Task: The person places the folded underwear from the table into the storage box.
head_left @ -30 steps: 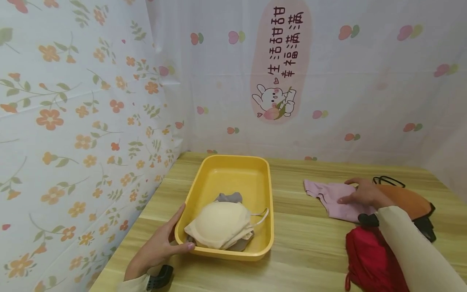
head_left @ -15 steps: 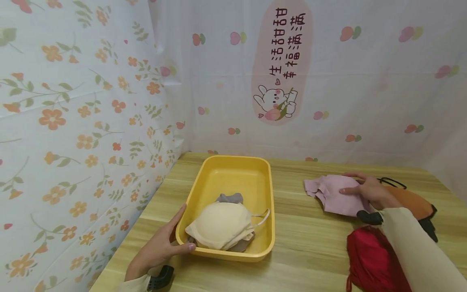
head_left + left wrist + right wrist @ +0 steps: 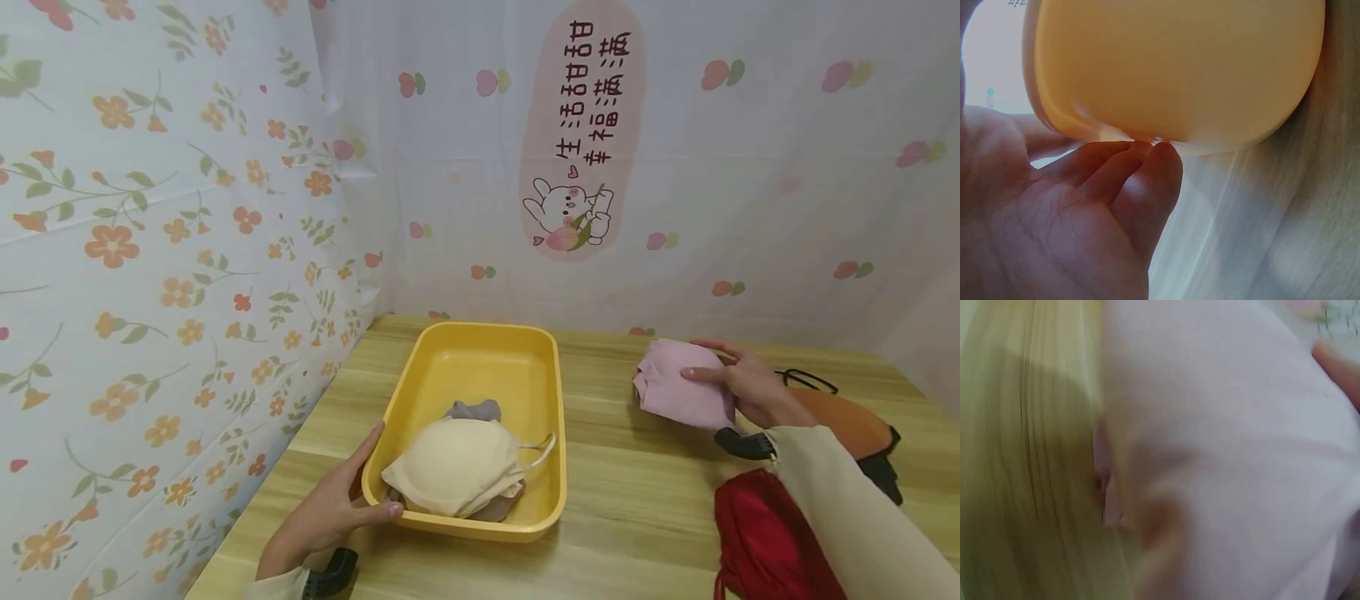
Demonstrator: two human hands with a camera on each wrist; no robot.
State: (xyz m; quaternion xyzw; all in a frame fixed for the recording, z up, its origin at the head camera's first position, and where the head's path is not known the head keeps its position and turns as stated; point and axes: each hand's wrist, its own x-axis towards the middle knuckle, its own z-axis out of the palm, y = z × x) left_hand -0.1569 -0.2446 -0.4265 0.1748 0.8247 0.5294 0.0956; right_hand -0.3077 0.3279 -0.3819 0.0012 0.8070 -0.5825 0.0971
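My left hand (image 3: 326,504) grips the near left corner of a yellow tray (image 3: 558,400), thumb over the rim and fingers against the outer wall, as the left wrist view also shows. In the tray lies a folded cream bra (image 3: 450,467) with a thin white strap, on top of grey cloth (image 3: 476,410). On the right, my right hand (image 3: 750,387) holds a folded pink bra (image 3: 678,387) between thumb and fingers, close over the table. Smooth pink fabric (image 3: 1229,394) fills much of the right wrist view and hides most of that hand.
An orange bra (image 3: 847,417) with black straps lies on the wooden table (image 3: 615,500) beyond my right wrist. A red bra (image 3: 765,517) is partly under my right forearm. Patterned cloth walls (image 3: 450,167) stand behind and at the left.
My right hand has raised the pink bra from the table and shifted it slightly back; its loose left edge has folded in. The left hand stays on the tray.
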